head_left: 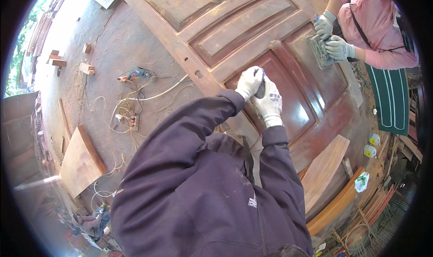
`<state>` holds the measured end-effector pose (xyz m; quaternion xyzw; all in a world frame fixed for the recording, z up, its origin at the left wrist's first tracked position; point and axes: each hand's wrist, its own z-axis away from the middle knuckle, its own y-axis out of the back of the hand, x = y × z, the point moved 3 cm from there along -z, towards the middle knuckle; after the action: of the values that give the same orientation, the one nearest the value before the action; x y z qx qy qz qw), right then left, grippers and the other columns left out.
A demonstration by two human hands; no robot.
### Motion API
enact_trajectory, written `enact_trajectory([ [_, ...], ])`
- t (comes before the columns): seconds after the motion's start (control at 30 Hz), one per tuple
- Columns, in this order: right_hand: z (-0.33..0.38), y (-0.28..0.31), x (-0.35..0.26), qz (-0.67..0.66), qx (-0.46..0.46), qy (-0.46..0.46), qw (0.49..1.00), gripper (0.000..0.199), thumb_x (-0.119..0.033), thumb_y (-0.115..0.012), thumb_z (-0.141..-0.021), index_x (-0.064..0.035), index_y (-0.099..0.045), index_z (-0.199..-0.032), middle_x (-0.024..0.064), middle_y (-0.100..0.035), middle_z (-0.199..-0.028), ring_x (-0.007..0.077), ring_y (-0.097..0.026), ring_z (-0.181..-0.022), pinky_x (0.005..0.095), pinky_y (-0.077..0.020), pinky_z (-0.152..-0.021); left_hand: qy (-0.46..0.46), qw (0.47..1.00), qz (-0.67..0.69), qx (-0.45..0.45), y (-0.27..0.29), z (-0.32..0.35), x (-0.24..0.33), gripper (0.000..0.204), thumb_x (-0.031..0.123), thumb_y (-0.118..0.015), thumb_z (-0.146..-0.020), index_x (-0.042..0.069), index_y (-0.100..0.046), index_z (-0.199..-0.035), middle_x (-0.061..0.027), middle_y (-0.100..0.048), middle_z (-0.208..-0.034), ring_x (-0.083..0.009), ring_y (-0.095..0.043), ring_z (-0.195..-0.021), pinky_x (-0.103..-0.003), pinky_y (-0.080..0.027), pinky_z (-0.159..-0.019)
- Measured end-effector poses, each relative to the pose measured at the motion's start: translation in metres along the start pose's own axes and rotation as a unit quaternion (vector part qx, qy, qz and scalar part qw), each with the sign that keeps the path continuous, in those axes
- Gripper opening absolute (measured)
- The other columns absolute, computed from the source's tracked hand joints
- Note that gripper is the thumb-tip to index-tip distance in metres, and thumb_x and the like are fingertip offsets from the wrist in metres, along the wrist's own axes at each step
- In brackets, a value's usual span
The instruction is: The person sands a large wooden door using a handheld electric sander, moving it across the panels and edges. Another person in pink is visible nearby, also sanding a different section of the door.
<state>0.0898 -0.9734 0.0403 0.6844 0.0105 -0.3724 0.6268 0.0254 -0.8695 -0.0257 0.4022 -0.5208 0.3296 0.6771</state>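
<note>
Both my hands wear white knit gloves and are held close together over the lower panel of a large reddish-brown panelled wooden door (288,108). My left hand (251,82) is closed, its fingers curled inward. Beside it, nearer to me, my right hand (270,102) is also closed, its back turned up. A small dark patch shows between them; what they grip is mostly hidden. The panel under them is darker and glossier than the dusty, paler panels farther up.
Across the door, a person in pink presses a folded grey-green cloth (319,52) on it with gloved hands. To the left lie a power tool (136,73), tangled cords (126,108) and wood blocks (57,59). Boards (327,167) and yellow-labelled jugs (372,144) are at right.
</note>
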Motion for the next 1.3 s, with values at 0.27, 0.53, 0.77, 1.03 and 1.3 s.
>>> enact_trajectory([
  [0.27, 0.065, 0.085, 0.087, 0.100, -0.041, -0.213, 0.971, 0.086, -0.050, -0.073, -0.083, -0.0268, -0.032, -0.155, 0.0260, -0.058, -0.123, 0.0455, -0.064, -0.109, 0.0533, -0.0535, -0.091, -0.040, 0.990, -0.131, -0.024, -0.113, 0.136, 0.026, 0.041, 0.035, -0.051, -0.103, 0.006, -0.052, -0.132, -0.0217, -0.055, -0.131, -0.0405, -0.054, -0.121, -0.047, -0.044, -0.103],
  [0.53, 0.086, 0.117, 0.174, 0.089, 0.011, -0.267, 0.959, 0.092, -0.063, -0.066, -0.086, -0.0056, -0.031, -0.148, 0.0359, -0.059, -0.126, 0.0516, -0.061, -0.112, 0.0548, -0.0488, -0.097, -0.023, 0.932, -0.177, -0.315, -0.129, 0.248, 0.059, 0.083, 0.038, -0.064, -0.091, -0.004, -0.029, -0.153, -0.0314, -0.045, -0.143, -0.0448, -0.052, -0.126, -0.052, -0.044, -0.104],
  [0.77, 0.072, 0.105, 0.121, 0.187, -0.101, -0.323, 0.922, 0.097, -0.074, -0.060, -0.084, 0.0013, -0.037, -0.141, 0.0334, -0.060, -0.126, 0.0500, -0.060, -0.115, 0.0527, -0.0474, -0.099, -0.132, 0.899, -0.293, -0.299, -0.114, 0.171, 0.019, 0.067, 0.016, -0.061, -0.085, -0.004, -0.038, -0.145, -0.0239, -0.070, -0.108, -0.0384, -0.070, -0.095, -0.048, -0.055, -0.081],
  [1.03, 0.042, 0.038, 0.038, 0.072, -0.059, 0.104, 0.990, 0.072, -0.052, -0.076, -0.078, -0.0135, -0.058, -0.136, 0.0151, -0.065, -0.126, 0.0312, -0.063, -0.115, 0.0443, -0.0499, -0.097, -0.252, 0.800, -0.464, -0.284, 0.014, 0.063, 0.028, 0.017, 0.022, -0.065, -0.081, 0.014, -0.071, -0.094, -0.0083, -0.072, -0.087, -0.0298, -0.073, -0.086, -0.044, -0.055, -0.071],
  [1.3, 0.073, 0.026, 0.031, 0.019, -0.084, 0.064, 0.994, 0.082, -0.039, -0.083, -0.069, -0.0111, -0.053, -0.141, 0.0140, -0.061, -0.134, 0.0318, -0.060, -0.122, 0.0424, -0.0484, -0.103, -0.309, 0.644, -0.582, -0.389, 0.002, 0.043, 0.039, 0.024, 0.025, -0.072, -0.067, 0.018, -0.076, -0.089, -0.0061, -0.074, -0.083, -0.0283, -0.074, -0.077, -0.046, -0.056, -0.058],
])
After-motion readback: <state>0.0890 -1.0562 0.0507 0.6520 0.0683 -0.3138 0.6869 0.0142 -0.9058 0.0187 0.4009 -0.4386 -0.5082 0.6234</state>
